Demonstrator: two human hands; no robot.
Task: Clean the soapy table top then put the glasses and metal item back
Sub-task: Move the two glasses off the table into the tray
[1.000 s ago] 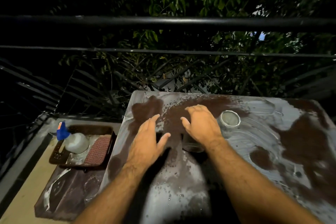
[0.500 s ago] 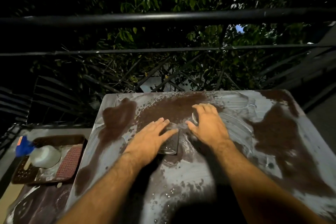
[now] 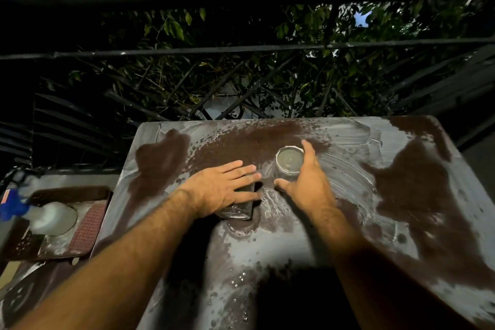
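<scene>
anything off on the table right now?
Yes. The table top is smeared with patchy white soap film. One glass lies under the left hand; the other glass stands upright, right hand around it.

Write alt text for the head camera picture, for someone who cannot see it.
Two bare hands reach over a soapy table top at night: the left hand rests on one glass, the right hand curls round another glass. A spray bottle lies in a brown tray at left.

left hand (image 3: pixel 225 190): fingers straight, palm down | right hand (image 3: pixel 308 182): grip curled, thumb spread
</scene>
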